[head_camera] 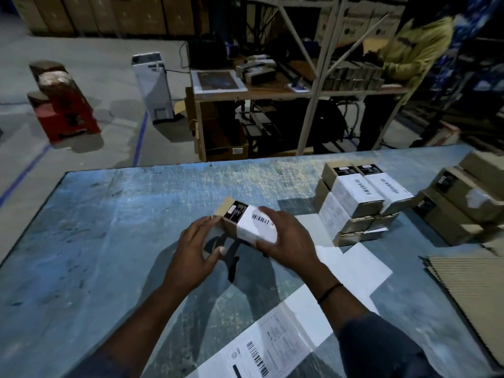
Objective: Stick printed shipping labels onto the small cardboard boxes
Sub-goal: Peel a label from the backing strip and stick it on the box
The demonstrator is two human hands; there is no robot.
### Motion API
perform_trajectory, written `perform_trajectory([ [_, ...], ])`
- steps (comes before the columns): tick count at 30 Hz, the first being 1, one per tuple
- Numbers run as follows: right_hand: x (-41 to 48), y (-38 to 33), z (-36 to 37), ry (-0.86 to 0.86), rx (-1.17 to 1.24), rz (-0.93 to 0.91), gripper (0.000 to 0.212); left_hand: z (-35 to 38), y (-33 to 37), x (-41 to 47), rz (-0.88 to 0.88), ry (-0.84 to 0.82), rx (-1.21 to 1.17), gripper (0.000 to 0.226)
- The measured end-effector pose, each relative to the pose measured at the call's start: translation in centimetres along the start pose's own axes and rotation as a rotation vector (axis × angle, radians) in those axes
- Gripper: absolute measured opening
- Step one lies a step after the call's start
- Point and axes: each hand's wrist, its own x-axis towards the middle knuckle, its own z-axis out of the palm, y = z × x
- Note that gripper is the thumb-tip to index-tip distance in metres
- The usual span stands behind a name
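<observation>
1. Hands work one small cardboard box (231,223) on the blue table (109,241): right hand (286,238) fingers curl over its white shipping label (256,227), pressing; left hand (195,249) fingers spread wide, tips at the box's end.
2. Judgement: smooth from the barcode outward over the edges, bracing the box.
3. Label's underside wrap is hidden beneath the right palm; print is blurred.

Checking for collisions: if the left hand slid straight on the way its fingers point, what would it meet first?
Probably the labelled box right ahead; the left hand's fingertips already look at its near end.

Both forearms extended, left hand (195,251) and right hand (286,236) cupped inward.
</observation>
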Motion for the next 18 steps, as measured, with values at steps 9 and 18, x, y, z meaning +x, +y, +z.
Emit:
perform_trajectory([
  [9, 2.3, 6.5, -12.9, 0.478, -0.148, 0.343, 0.067, 1.4, 3.1, 0.1, 0.118, -0.025, -0.084, 0.036],
  [18, 2.3, 11.9, -15.4, 0.458, -0.249, 0.632, 0.062, 2.1, 3.8, -0.4, 0.084, -0.045, -0.112, 0.023],
])
